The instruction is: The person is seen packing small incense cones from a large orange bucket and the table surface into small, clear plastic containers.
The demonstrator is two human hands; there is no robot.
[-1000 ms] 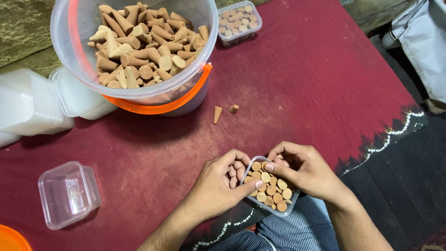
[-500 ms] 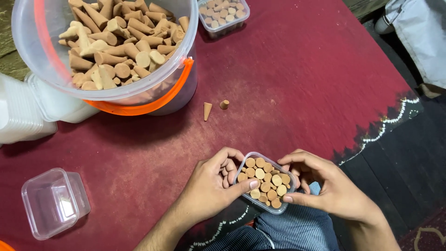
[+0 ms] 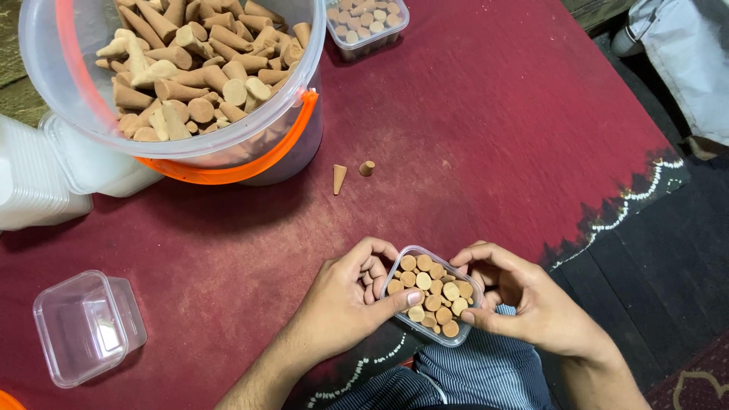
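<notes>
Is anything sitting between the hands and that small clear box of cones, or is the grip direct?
Nothing visible is in the way. The left hand and right hand grip the small clear box directly on opposite sides, thumbs at its near rim. The loose cones lie apart, toward the bucket.

Filled box (image 3: 430, 294) sits between both hands, bucket (image 3: 175, 83) behind left.

Small packing workshop: bucket (image 3: 83, 114) of clay-coloured cones far left, stacked white tubs (image 3: 30, 182), red cloth (image 3: 493, 137) on floor.
</notes>
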